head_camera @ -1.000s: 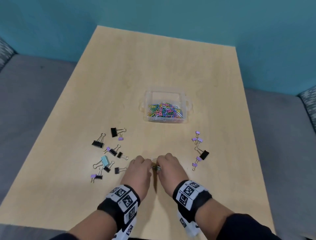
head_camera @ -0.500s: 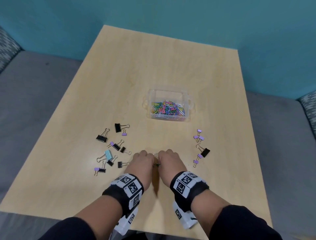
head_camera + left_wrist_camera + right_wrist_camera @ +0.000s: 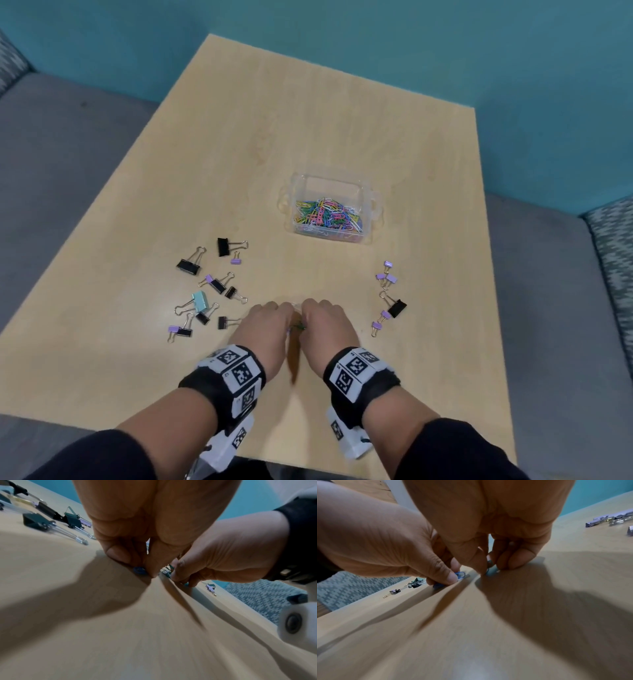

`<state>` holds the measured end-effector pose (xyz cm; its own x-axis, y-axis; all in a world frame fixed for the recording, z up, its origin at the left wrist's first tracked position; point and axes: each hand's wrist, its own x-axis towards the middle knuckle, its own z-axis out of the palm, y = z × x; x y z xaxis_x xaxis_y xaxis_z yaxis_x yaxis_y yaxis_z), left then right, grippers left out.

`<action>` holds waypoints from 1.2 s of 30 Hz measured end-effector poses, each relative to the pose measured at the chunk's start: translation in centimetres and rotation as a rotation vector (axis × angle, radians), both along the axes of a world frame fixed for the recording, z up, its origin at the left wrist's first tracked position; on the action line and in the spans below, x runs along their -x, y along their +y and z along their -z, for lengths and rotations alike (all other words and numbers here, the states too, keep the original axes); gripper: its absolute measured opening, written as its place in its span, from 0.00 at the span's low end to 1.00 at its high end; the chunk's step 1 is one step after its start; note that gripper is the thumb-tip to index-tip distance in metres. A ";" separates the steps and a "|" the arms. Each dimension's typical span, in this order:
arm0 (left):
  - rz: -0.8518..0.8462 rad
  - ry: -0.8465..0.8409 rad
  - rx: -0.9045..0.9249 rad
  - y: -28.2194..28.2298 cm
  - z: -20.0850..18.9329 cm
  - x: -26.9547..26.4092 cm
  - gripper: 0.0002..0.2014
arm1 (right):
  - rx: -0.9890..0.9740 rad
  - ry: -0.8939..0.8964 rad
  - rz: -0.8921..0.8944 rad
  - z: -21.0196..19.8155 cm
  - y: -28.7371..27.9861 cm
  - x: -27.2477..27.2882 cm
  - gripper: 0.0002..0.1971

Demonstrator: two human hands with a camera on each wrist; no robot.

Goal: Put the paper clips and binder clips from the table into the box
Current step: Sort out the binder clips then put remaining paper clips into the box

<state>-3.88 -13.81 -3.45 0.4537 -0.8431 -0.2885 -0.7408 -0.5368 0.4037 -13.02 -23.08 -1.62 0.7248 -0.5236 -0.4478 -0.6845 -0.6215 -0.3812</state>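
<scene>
- The left hand [image 3: 265, 327] sits low and centre in the head view, knuckles up, fingers curled down onto the table [image 3: 308, 120]. In the right wrist view its thumb and fingers pinch a blue paper clip [image 3: 459, 574] against the wood.
- The right hand [image 3: 327, 325] is just beside it, the two nearly touching. Its curled fingertips press on a green paper clip [image 3: 167, 570] lying on the table.
- The clear plastic box [image 3: 375, 209] stands above the hands, right of the frame's centre, apart from them. A heap of coloured paper clips [image 3: 327, 216] lies inside it.
- A scatter of binder clips [image 3: 209, 291], black, purple and one pale blue, lies left of the hands in the head view.
- A smaller line of purple and black binder clips [image 3: 388, 298] lies right of the hands, below the box.
- Marker-printed bands wrap both wrists; the left wristband [image 3: 233, 377] shows at the lower middle.
</scene>
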 end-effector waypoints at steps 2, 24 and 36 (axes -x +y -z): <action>0.000 -0.017 0.002 -0.1 -0.3 0.6 0.14 | 0.040 -0.008 -0.026 0.2 -0.3 0.4 0.10; -0.336 0.359 0.379 -14.8 -8.0 -10.6 0.12 | -0.075 -0.376 0.412 -5.2 -15.7 -5.5 0.09; 0.301 0.049 -0.041 -3.8 -3.4 -5.9 0.12 | -0.022 0.009 -0.162 -0.4 -9.4 0.9 0.13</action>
<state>1.98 -17.62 -0.09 0.1701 -0.9248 -0.3402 -0.8491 -0.3128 0.4257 -13.95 -32.46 -1.19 0.7947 -0.3902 -0.4649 -0.5796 -0.7152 -0.3905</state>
